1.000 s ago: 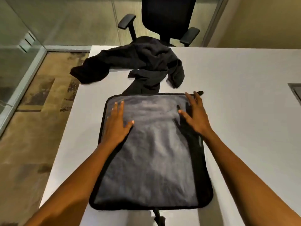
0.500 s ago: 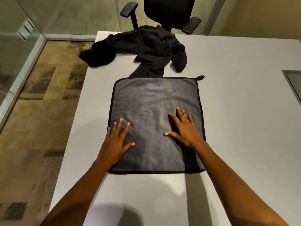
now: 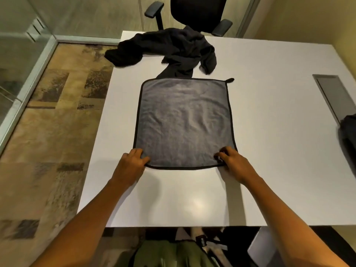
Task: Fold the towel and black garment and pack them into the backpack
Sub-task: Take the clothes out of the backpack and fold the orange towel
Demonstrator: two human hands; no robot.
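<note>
Towel [image 3: 185, 122] first: we see it spread flat on the white table [image 3: 269, 132] in the middle of the frame, grey with a thin black border. It is close to square, its slightly longer axis running from the lower edge of the frame toward the top, away from us. A small black hanging loop sticks out at its upper right corner, pointing right.

Our left hand [image 3: 131, 166] sits at the towel's lower left corner, fingers curled, the thumb on top of the cloth and pinching the corner. Our right hand [image 3: 234, 162] mirrors it at the lower right corner, fingers bent and closed on the corner, where the fabric bunches a little.

Just above the towel, in the upper middle of the frame, lies the black garment [image 3: 173, 51], crumpled and unfolded. One part trails off the table's left edge toward the upper left, and a narrow part reaches down to touch the towel's top edge. Its long axis runs roughly left to right.

At the far right edge of the frame a dark object [image 3: 348, 139] shows only partly; we cannot tell whether it is the backpack. Behind the table, at the top of the frame, stands a black office chair [image 3: 198, 12].
</note>
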